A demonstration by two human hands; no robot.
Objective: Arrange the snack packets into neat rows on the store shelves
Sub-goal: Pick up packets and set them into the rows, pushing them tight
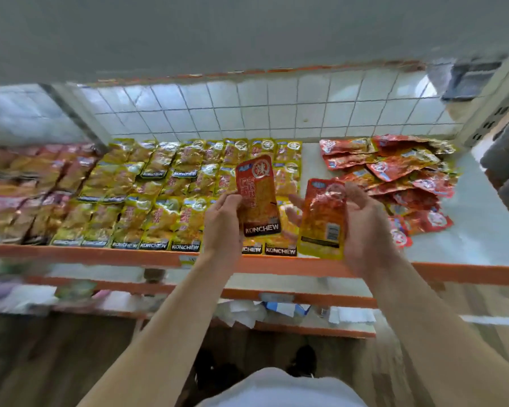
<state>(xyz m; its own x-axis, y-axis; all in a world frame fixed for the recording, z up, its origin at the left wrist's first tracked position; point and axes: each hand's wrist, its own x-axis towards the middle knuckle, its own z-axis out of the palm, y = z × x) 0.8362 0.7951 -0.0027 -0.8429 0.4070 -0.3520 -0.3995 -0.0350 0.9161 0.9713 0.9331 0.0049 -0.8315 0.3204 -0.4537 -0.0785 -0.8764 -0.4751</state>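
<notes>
Head view: yellow rows (171, 198) are laid, red pile (400, 174) is left unsorted, and packets (257, 198) are gripped in left hand (222, 220) and right hand (365, 227).

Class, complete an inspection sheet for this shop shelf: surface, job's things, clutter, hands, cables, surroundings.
Surface: white shelf with orange front edge.
Job's things: yellow packets in rows; red packets heaped loosely at right.
Clutter: blurred darker packets at far left.
Hands: left hand holds a red packet upright; right hand holds a second packet, barcode side showing.
Cables: nothing seen.
Surroundings: tiled wall behind; lower shelves below.
</notes>
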